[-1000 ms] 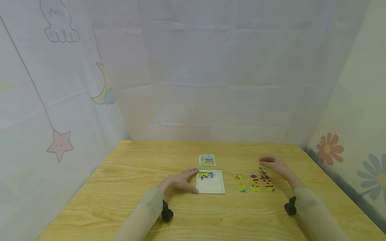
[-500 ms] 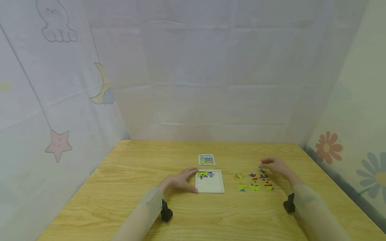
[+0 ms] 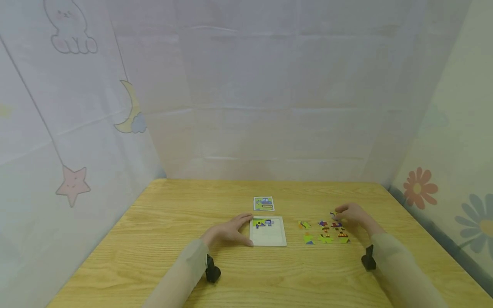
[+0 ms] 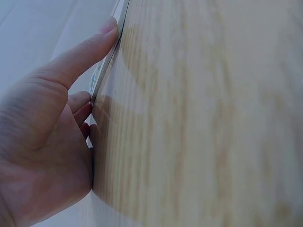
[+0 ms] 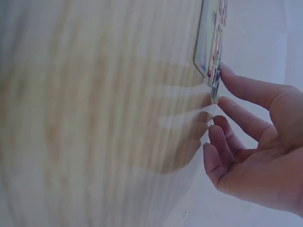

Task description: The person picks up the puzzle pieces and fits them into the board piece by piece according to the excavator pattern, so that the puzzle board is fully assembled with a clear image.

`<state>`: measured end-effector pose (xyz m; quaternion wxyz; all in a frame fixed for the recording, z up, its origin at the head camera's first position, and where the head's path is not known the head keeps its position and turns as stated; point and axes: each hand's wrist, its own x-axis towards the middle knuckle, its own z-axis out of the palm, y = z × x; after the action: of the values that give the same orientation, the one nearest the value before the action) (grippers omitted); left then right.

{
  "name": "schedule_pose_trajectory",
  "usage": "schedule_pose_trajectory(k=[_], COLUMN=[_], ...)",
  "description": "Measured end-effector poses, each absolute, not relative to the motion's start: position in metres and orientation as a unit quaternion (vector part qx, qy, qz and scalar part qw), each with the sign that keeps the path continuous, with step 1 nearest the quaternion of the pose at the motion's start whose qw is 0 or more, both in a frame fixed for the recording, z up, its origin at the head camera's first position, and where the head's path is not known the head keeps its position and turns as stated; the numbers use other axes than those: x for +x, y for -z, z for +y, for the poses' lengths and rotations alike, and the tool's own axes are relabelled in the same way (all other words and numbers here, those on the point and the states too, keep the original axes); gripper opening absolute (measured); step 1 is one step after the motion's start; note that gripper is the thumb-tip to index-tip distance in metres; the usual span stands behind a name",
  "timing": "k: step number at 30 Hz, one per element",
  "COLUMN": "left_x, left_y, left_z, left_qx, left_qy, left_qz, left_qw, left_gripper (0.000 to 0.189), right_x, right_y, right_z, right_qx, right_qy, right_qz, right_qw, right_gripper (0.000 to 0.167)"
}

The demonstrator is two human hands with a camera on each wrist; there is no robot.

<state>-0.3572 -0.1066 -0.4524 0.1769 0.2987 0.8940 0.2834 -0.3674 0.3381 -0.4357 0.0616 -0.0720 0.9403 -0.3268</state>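
My left hand (image 3: 230, 231) rests on the table at the left side of a white square puzzle tray (image 3: 269, 237). Its thumb and fingers are spread along the tray's edge (image 4: 119, 29), touching it. A few joined pieces, green and purple, fill the tray's upper left corner. Over at the right, my right hand (image 3: 352, 214) pinches a jigsaw piece (image 3: 334, 216) between thumb and index finger at the far end of the loose pieces. In the right wrist view that jigsaw piece (image 5: 215, 93) shows edge-on, and the other fingers are loosely curled.
Several loose jigsaw pieces (image 3: 326, 239), mostly green with red and purple, lie in rows right of the tray. Behind the tray lies a small picture card (image 3: 263, 204). The wooden table (image 3: 185, 196) meets fabric-covered walls at the back and sides.
My right hand has come down slightly onto the far piece, its fingertips closing on it. The left hand and the tray stay in place.
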Motion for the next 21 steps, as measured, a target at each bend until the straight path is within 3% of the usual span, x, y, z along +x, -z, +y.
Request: schedule_pose_trajectory(k=[11, 21], left_x=[-0.3576, -0.3546], left_y=[0.4505, 0.4497], left_z=[-0.1066, -0.1060], left_qx=[0.298, 0.291], left_qy=[-0.281, -0.288], left_qz=[0.895, 0.894], left_qw=[0.177, 0.184], left_gripper=[0.091, 0.091], right_x=[-0.3721, -0.3714], right_y=[0.4351, 0.4373], right_z=[0.3386, 0.3387], right_qx=[-0.049, -0.057], right_qy=[0.318, 0.342], right_qz=[0.945, 0.938], right_qw=[0.065, 0.027], right_gripper=[0.044, 0.035])
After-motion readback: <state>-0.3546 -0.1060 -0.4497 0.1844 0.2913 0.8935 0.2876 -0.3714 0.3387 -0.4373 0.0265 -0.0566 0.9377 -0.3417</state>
